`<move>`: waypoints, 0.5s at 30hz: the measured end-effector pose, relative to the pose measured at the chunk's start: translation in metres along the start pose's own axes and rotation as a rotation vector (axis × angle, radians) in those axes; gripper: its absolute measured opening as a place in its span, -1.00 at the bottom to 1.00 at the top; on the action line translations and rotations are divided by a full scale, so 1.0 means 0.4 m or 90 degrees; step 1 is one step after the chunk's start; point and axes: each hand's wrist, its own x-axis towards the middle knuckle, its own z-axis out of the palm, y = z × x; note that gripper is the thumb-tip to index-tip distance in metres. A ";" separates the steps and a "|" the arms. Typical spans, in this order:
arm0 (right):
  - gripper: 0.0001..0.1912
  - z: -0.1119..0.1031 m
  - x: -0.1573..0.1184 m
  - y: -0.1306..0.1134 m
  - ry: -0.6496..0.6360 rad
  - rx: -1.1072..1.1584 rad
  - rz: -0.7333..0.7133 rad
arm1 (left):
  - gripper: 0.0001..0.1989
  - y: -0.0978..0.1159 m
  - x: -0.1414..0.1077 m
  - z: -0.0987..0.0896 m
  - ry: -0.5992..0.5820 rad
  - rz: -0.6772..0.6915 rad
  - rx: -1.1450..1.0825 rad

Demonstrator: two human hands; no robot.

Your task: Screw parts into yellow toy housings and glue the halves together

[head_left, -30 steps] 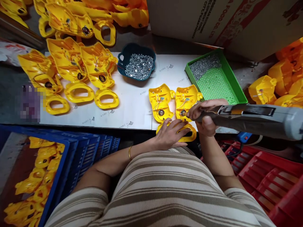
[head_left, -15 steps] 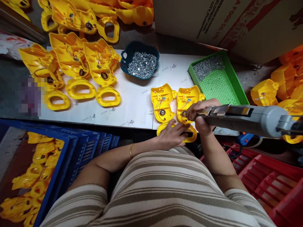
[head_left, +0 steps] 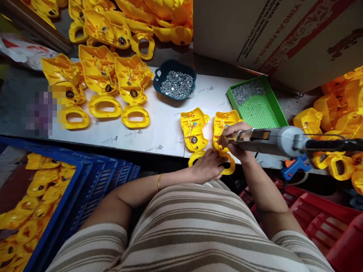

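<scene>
Two yellow plastic shells lie side by side at the table's front edge. The left shell [head_left: 194, 126] shows wires, a small board and a round metal part. My right hand [head_left: 235, 140] is closed around a grey power screwdriver [head_left: 272, 140], over the right shell [head_left: 224, 118] and hiding its lower part. Below it, my left hand [head_left: 208, 165] rests on the ring-shaped end [head_left: 231, 169] of that shell, its fingers bent against the yellow plastic. The tool's tip is hidden by my right hand.
A dark bowl of screws [head_left: 195, 81] and a green tray [head_left: 279, 113] with small metal parts stand behind. More yellow shells [head_left: 130, 81] lie left. A blue crate [head_left: 75, 177], red crate [head_left: 334, 211], blue glue gun [head_left: 296, 166] and carton [head_left: 272, 34] surround the table.
The view has shifted a little. My right hand and the screwdriver have moved slightly left over the right shell. My left hand's fingers are drawn in more over the ring.
</scene>
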 end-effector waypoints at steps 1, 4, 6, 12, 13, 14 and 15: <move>-0.67 -0.004 0.000 -0.013 -0.002 -0.006 -0.019 | -0.86 0.004 0.000 0.000 -0.004 0.001 0.006; -0.68 -0.016 -0.003 -0.070 0.037 0.022 -0.117 | -0.74 0.010 -0.003 -0.010 0.028 0.037 0.006; -0.74 -0.028 -0.011 -0.110 0.092 0.041 -0.162 | -0.64 -0.012 -0.008 -0.030 0.115 0.055 0.000; -0.72 -0.065 -0.050 -0.145 0.162 0.019 -0.143 | -0.74 -0.297 0.003 -0.206 0.328 -0.332 0.118; -0.71 -0.063 -0.054 -0.138 0.166 0.024 -0.144 | -0.74 -0.355 0.010 -0.245 0.302 -0.404 0.135; -0.71 -0.060 -0.058 -0.131 0.172 0.029 -0.140 | -0.73 -0.406 0.018 -0.279 0.259 -0.459 0.142; -0.71 -0.054 -0.061 -0.124 0.174 0.035 -0.135 | -0.72 -0.449 0.026 -0.307 0.207 -0.497 0.133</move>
